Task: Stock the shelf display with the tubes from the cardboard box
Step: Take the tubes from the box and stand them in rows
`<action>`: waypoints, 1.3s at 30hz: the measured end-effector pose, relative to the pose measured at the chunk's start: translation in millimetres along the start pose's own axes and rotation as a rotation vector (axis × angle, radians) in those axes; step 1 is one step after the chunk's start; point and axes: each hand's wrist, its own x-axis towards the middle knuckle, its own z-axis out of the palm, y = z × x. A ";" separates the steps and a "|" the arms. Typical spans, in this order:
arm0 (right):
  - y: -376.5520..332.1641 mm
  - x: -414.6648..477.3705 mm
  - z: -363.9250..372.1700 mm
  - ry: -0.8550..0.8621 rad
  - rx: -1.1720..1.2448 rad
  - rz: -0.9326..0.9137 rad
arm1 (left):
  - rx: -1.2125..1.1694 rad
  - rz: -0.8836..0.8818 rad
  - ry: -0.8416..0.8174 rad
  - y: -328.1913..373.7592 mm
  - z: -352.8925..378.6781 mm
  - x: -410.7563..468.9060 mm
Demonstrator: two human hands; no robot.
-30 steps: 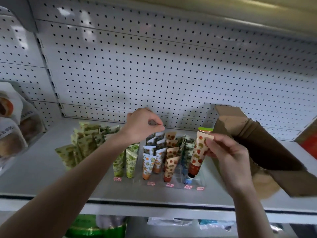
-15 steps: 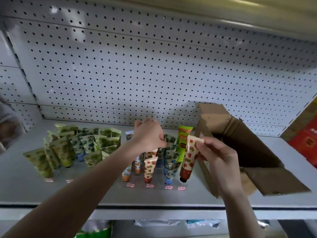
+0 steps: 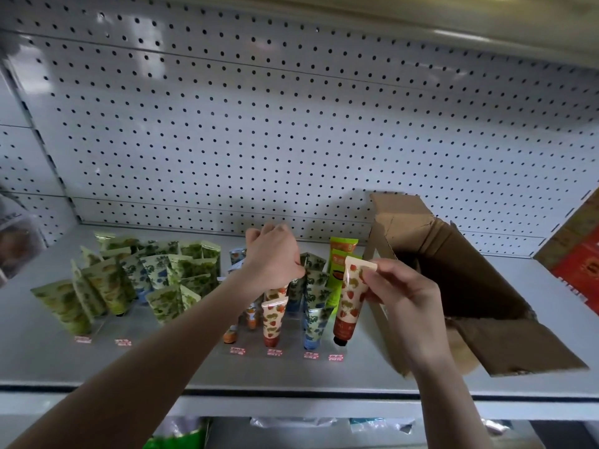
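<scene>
Cream strawberry-print plastic tube [image 3: 350,299] w/ dark cap is pinched at its crimped top by right-hand fingers [image 3: 372,280], cap down, at the right end of the clear display rack [image 3: 293,346]. Brown cardboard box [image 3: 460,254] is laid on its side, flaps open, just beside it.

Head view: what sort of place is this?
Probably a retail shop: a shelf backed by pegboard, tubes stood in rows behind price tags, and an open box beside them.

The 2 slim forearms [image 3: 146,367] are bare to the lower edge, as are the left hand [image 3: 274,257] and right hand [image 3: 405,293].
</scene>
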 end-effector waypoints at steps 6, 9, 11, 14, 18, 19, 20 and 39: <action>-3.5 3.2 2.9 -0.027 0.022 -0.030 | -0.106 -0.005 0.091 -3.5 -32.8 1.5; -5.0 4.9 9.7 -0.039 0.040 -0.032 | -0.224 -0.005 0.148 -8.7 -61.7 -3.6; -6.6 6.0 16.0 -0.053 0.058 -0.035 | -0.288 -0.018 0.194 -15.8 -79.4 -8.1; -11.3 7.3 28.3 -0.084 0.044 -0.066 | -0.322 -0.044 0.257 -35.1 -98.0 -15.3; -19.1 4.4 53.0 -0.137 0.035 -0.092 | -0.311 -0.070 0.307 -71.4 -113.5 -30.5; -20.2 3.3 59.7 -0.151 0.033 -0.092 | -0.301 -0.081 0.327 -80.4 -116.8 -34.7; -21.3 2.2 66.7 -0.161 0.028 -0.088 | -0.279 -0.097 0.351 -90.0 -119.4 -38.8; -28.1 -27.9 157.3 -0.281 0.078 -0.049 | -0.027 -0.334 0.330 -192.5 -117.8 -106.8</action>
